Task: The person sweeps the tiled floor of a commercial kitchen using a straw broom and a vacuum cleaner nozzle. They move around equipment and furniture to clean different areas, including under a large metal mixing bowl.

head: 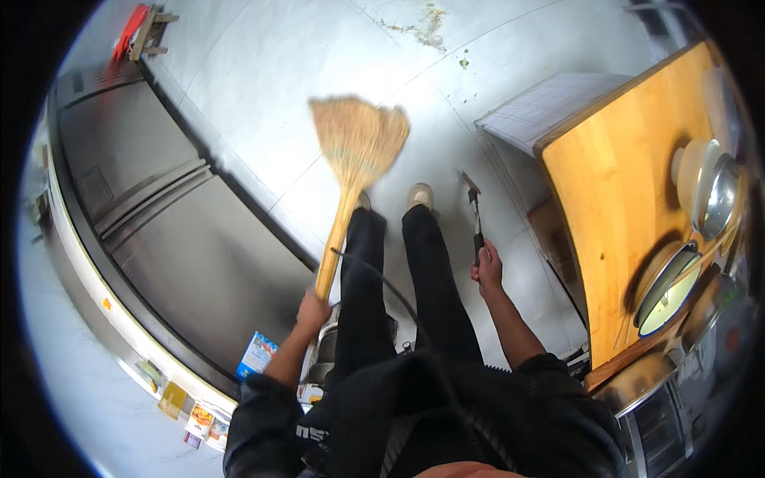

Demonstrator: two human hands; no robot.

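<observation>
My left hand grips the wooden handle of a straw broom. The broom's fanned bristles point forward, in front of my feet. In my right hand is a short tool with a black and grey handle. Its thin, angled head points forward and is seen nearly edge-on, so its exact kind is unclear. Ahead on the pale tiled floor lies a smear of yellowish-brown debris, with small green scraps nearby. A dark cord crosses in front of my legs.
A grey two-door refrigerator lines the left side. To the right stands a wooden table bearing a metal bowl, an enamel basin and chopsticks. Far left, a wooden stool has red gloves or cloth beside it.
</observation>
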